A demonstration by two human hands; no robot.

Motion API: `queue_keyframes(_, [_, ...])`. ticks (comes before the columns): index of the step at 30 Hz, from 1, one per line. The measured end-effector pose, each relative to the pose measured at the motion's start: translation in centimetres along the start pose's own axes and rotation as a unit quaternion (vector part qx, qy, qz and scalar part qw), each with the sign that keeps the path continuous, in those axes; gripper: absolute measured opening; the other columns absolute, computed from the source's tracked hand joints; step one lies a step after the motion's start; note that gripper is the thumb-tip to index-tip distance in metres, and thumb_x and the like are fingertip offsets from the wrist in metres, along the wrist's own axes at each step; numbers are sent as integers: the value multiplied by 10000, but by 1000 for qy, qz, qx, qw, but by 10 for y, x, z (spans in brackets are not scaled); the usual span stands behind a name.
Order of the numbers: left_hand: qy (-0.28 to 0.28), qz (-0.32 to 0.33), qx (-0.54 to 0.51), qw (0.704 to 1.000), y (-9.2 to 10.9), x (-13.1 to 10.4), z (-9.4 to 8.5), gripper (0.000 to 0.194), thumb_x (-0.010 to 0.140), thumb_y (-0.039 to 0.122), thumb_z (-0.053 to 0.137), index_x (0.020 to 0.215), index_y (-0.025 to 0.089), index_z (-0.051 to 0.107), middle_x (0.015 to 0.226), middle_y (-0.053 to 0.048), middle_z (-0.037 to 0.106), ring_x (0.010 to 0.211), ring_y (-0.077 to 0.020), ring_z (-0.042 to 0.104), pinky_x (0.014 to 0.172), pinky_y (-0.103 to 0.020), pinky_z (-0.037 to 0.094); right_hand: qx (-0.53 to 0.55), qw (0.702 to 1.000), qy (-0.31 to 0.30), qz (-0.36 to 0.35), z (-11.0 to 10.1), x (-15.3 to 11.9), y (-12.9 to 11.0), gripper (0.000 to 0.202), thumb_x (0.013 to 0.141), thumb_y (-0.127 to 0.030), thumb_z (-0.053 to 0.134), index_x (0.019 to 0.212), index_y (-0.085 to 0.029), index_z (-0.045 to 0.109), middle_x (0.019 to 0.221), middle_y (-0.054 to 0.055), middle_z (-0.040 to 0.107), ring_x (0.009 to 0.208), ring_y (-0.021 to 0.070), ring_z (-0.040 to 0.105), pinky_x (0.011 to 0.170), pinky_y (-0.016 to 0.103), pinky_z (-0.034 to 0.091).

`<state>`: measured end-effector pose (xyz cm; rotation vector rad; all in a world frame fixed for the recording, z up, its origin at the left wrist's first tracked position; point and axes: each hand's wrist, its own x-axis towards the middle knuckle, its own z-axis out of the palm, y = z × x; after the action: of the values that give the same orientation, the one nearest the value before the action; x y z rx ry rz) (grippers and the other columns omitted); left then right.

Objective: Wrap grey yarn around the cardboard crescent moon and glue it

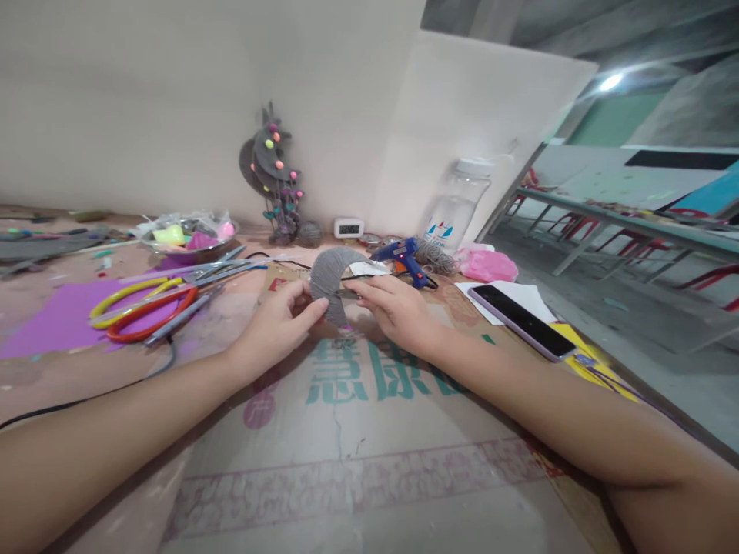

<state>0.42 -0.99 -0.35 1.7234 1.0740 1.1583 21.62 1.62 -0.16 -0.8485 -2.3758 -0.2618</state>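
A crescent moon shape wrapped in grey yarn stands upright over the cardboard, its open side to the right. My left hand grips its outer left edge between thumb and fingers. From the other side, my right hand has its bent fingers closed at the inner curve, touching the crescent; the exact hold of the fingertips is partly hidden. A small pink bit shows just below the crescent's lower part. Behind the right hand lies a blue glue gun with orange parts.
At the back stands a grey moon decoration with coloured balls, near a small digital clock and a water bottle. Scissors lie on purple sheet at left, by a bowl. A phone lies at right.
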Motion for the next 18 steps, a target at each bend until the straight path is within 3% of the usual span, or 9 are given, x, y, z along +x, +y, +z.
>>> queue_keyframes(6, [8,-17,6,1000,3,0,-2,143,803,327,560,795,185,551,699,14,614,646,-139,580,607,-244,445,80,995,26,44,0,-1,0,352,933,-239,379,1256,-192,509,1153,93,621,1067,180,569,902,343,460])
queue_keyframes(11, [50,-58,-14,997,18,1,-8,175,793,356,579,769,185,551,654,13,609,634,-150,590,608,-252,446,126,981,45,141,9,-2,7,351,927,-264,371,1224,-152,519,1172,115,616,1074,197,574,919,362,450])
queue_keyframes(15, [67,-45,-11,997,34,5,-19,152,815,348,556,798,197,562,671,15,590,637,-146,574,607,-249,429,132,967,37,213,15,-2,15,344,912,-268,392,1197,-138,536,1152,125,626,1052,211,588,913,373,453])
queue_keyframes(18, [19,-21,-1,1000,42,11,-34,152,809,353,575,770,207,565,646,11,606,645,-148,578,627,-248,432,130,966,23,223,15,-2,17,346,907,-273,403,1200,-151,541,1162,121,625,1064,216,584,920,379,447])
